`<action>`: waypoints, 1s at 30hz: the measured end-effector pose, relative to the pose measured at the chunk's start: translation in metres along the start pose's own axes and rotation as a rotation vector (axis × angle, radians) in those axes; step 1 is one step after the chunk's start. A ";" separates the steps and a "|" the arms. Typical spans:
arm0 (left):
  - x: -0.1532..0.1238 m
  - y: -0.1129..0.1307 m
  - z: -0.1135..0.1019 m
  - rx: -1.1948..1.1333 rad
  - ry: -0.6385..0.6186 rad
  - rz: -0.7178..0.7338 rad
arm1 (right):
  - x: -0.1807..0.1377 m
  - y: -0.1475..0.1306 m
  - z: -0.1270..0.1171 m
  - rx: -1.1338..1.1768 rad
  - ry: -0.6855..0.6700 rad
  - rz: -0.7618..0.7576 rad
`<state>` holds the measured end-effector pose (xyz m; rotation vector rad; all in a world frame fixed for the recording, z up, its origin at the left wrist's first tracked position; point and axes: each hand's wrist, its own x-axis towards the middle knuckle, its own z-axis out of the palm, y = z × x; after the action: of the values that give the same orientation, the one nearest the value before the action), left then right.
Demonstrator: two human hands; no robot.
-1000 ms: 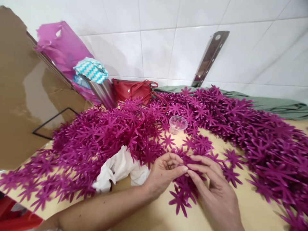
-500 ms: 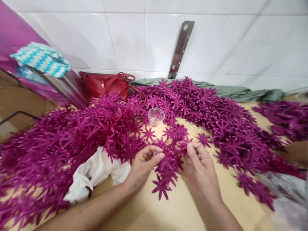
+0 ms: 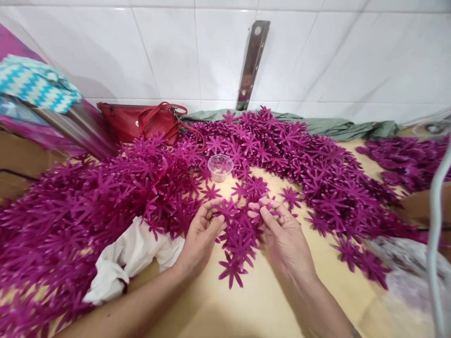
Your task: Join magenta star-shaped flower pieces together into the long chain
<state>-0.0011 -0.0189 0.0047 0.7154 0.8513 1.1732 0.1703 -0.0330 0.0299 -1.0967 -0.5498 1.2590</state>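
Observation:
My right hand [image 3: 287, 239] pinches a purple star-shaped artificial flower piece [image 3: 271, 207] between thumb and fingers, above the table. My left hand [image 3: 200, 234] faces it, thumb and forefinger curled close together. Whatever lies between those fingertips is too small to make out; purple petals show just beside them. Between and below both hands, a small cluster of the same flower pieces [image 3: 239, 244] lies on the tan tabletop [image 3: 218, 305]. Just beyond the hands stands a small clear plastic cup [image 3: 220, 169] with little bits in it.
Large heaps of purple flower pieces [image 3: 105, 202] curve around the left, back and right [image 3: 327, 188]. A crumpled white cloth [image 3: 130, 253] lies by my left forearm. A red bag [image 3: 141, 122] rests against the tiled wall. Clear plastic [image 3: 412, 267] and a pale cable [image 3: 437, 244] are at right.
The view has shifted slightly right, so everything sits further left. My right hand has come a little nearer my left, still holding the flower piece.

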 end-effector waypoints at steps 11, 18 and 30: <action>0.001 0.000 0.002 -0.071 -0.011 -0.010 | -0.004 0.006 -0.006 -0.380 -0.045 -0.179; 0.001 0.003 0.002 -0.054 -0.009 -0.016 | -0.008 0.004 -0.006 -0.962 -0.014 -0.866; -0.005 0.010 0.004 0.068 -0.177 -0.080 | -0.014 0.006 -0.001 -0.942 -0.249 -0.881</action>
<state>-0.0035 -0.0214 0.0156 0.8213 0.7670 0.9975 0.1643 -0.0464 0.0272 -1.2070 -1.7051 0.3049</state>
